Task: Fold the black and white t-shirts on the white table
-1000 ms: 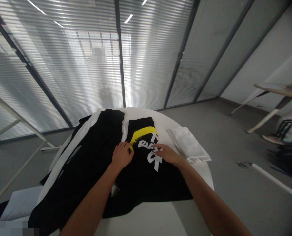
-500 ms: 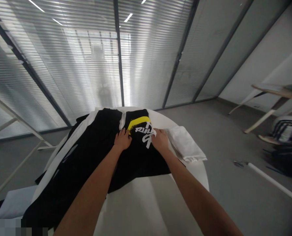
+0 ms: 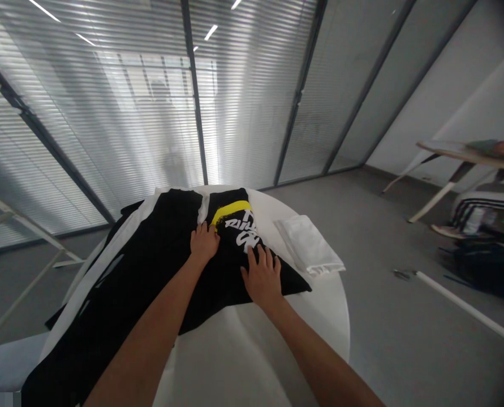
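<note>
Lay flat on the black shirt point(image 3: 238, 265), both hands: left hand point(image 3: 204, 241) just beside the yellow stripe point(image 3: 228, 211), right hand point(image 3: 262, 278) near the white lettering point(image 3: 241, 233). Fingers spread in each grip, pressed on cloth, pinching nothing. Shirt partly folded, at the middle of the round white tabletop point(image 3: 277, 339). Draped to the left and over the edge, a larger black garment point(image 3: 141, 271), touching the shirt. Just to the right, a folded white cloth point(image 3: 309, 249), apart from the right hand. Beyond, glass walls with blinds point(image 3: 243, 102). Grey floor point(image 3: 396, 328); a white pole point(image 3: 468, 308) lying there, a second table point(image 3: 459, 155) and bags point(image 3: 485, 249) at far right.
</note>
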`<state>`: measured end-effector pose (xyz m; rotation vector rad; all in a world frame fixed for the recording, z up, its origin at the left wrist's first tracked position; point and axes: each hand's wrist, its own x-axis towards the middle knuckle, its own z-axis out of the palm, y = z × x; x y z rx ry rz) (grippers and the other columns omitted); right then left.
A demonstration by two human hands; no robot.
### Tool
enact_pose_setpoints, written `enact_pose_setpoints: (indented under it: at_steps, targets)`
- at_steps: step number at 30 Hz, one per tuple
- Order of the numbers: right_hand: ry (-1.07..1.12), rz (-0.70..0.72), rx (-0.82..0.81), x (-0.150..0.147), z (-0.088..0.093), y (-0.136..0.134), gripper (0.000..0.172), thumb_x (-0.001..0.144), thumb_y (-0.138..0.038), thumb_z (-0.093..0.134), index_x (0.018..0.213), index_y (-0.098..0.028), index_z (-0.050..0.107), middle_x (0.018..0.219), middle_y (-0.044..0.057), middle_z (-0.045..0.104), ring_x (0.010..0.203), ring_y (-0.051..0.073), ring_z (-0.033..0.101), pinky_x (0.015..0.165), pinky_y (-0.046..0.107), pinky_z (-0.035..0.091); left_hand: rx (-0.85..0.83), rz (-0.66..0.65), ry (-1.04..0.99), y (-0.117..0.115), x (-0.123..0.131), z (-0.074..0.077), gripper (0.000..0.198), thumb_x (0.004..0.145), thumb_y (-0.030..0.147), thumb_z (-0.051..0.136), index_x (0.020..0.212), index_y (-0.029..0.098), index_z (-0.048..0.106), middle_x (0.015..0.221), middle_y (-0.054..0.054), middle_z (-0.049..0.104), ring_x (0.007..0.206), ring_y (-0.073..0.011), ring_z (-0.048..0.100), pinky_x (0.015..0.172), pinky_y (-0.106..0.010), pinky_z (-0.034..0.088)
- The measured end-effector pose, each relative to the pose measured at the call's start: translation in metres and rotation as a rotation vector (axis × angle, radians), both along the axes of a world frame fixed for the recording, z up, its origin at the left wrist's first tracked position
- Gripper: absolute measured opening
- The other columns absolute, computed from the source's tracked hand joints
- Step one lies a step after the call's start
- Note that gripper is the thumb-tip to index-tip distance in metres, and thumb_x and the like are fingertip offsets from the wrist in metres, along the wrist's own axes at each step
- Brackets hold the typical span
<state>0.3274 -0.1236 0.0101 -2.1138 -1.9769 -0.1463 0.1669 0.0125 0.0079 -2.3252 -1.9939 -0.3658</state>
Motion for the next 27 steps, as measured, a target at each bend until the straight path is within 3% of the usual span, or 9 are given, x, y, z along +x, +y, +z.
enact_pose_setpoints:
  at_steps: [3, 7, 13, 17, 20, 24, 27]
  targets:
    - [-0.011, 0.002, 0.04, 0.013, -0.003, 0.013, 0.052, 0.095, -0.031, 0.037, 0.145, -0.022, 0.038, 0.15, 0.014, 0.036, 0.138, 0.033, 0.025, 0.11, 0.053, 0.013, 0.025, 0.053, -0.002, -0.007, -0.003, 0.005, 0.042, 0.091, 0.036, 0.039, 0.128, 0.022, 0.054, 0.131, -0.015, 0.052, 0.124, -0.0326, 0.043, 0.097, -0.049, 0.037]
    - [0.0, -0.012, 0.068, 0.028, 0.0, 0.025, 0.046, 0.094, -0.027, 0.037, 0.139, -0.024, 0.046, 0.147, 0.012, 0.039, 0.137, 0.031, 0.026, 0.11, 0.053, 0.012, -0.086, 0.123, -0.045, -0.006, -0.004, 0.014, 0.046, 0.088, 0.042, 0.043, 0.125, 0.02, 0.058, 0.121, -0.018, 0.054, 0.114, -0.0346, 0.05, 0.09, -0.046, 0.042]
    - [0.059, -0.028, 0.086, 0.025, 0.015, 0.015, 0.049, 0.086, -0.023, 0.049, 0.135, -0.02, 0.049, 0.142, 0.014, 0.042, 0.131, 0.032, 0.029, 0.106, 0.049, 0.019, -0.172, 0.018, -0.014, 0.002, -0.008, 0.013, 0.051, 0.086, 0.039, 0.043, 0.134, 0.023, 0.05, 0.131, -0.016, 0.051, 0.118, -0.0333, 0.049, 0.094, -0.045, 0.041]
    - [0.137, 0.179, 0.104, 0.019, 0.026, 0.007, 0.029, 0.088, -0.021, 0.045, 0.109, -0.022, 0.064, 0.117, 0.01, 0.058, 0.112, 0.025, 0.045, 0.095, 0.039, 0.03, -0.151, -0.026, -0.001, 0.01, -0.01, 0.005, 0.054, 0.089, 0.037, 0.04, 0.142, 0.027, 0.04, 0.147, -0.012, 0.04, 0.131, -0.0324, 0.039, 0.102, -0.047, 0.036]
    - [0.156, 0.359, 0.06, 0.013, 0.026, 0.003, 0.024, 0.089, -0.023, 0.044, 0.098, -0.022, 0.066, 0.098, 0.007, 0.063, 0.097, 0.021, 0.05, 0.089, 0.036, 0.032, -0.184, -0.056, -0.008, 0.022, -0.008, 0.004, 0.051, 0.092, 0.034, 0.036, 0.142, 0.029, 0.04, 0.151, -0.011, 0.036, 0.135, -0.0325, 0.036, 0.104, -0.049, 0.034]
    - [0.124, 0.405, -0.016, 0.008, 0.02, -0.001, 0.027, 0.086, -0.035, 0.053, 0.108, -0.023, 0.065, 0.102, 0.006, 0.061, 0.098, 0.023, 0.049, 0.088, 0.037, 0.033, -0.212, -0.071, -0.024, 0.028, -0.005, 0.009, 0.053, 0.092, 0.03, 0.038, 0.144, 0.026, 0.038, 0.153, -0.013, 0.031, 0.131, -0.0324, 0.043, 0.102, -0.045, 0.038]
    - [0.125, 0.407, -0.038, 0.009, 0.017, 0.0, 0.032, 0.086, -0.034, 0.054, 0.115, -0.024, 0.063, 0.11, 0.007, 0.059, 0.103, 0.022, 0.048, 0.089, 0.036, 0.033, -0.101, -0.115, -0.046, 0.02, -0.005, 0.012, 0.056, 0.09, 0.025, 0.042, 0.146, 0.029, 0.035, 0.154, -0.011, 0.027, 0.13, -0.0295, 0.044, 0.105, -0.041, 0.036]
